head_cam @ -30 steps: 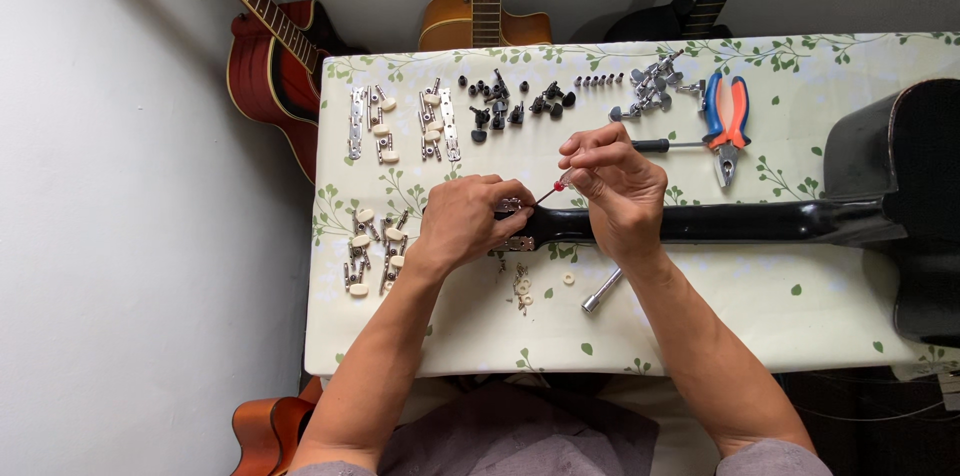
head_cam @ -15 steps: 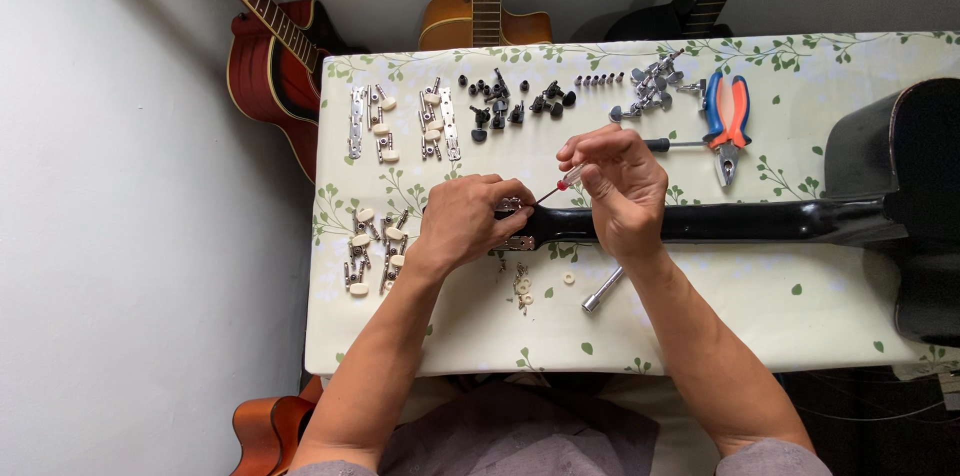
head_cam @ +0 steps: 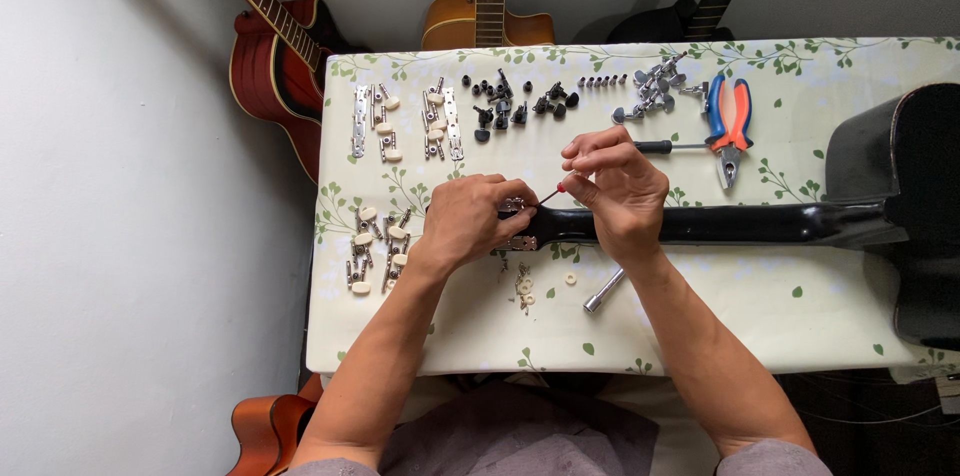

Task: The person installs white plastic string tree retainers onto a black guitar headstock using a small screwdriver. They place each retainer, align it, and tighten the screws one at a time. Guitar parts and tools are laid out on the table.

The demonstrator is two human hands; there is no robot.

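Observation:
A black guitar [head_cam: 760, 224] lies across the table with its neck pointing left. My left hand [head_cam: 470, 221] rests over the headstock [head_cam: 535, 228] and holds it, covering most of the metal tuners there. My right hand [head_cam: 615, 186] sits above the neck and pinches a thin screwdriver with a red tip [head_cam: 553, 194], angled down toward the headstock beside my left fingers.
Rows of tuner strips [head_cam: 372, 124], black pegs [head_cam: 510, 104] and chrome tuners [head_cam: 652, 96] lie along the table's far side, with orange-and-blue pliers [head_cam: 728, 126]. More tuners [head_cam: 375, 248], small washers [head_cam: 523, 286] and a socket wrench [head_cam: 603, 292] lie near. Guitars [head_cam: 275, 46] lean against the wall.
My right hand has shifted very slightly with the screwdriver; my left hand stays on the headstock.

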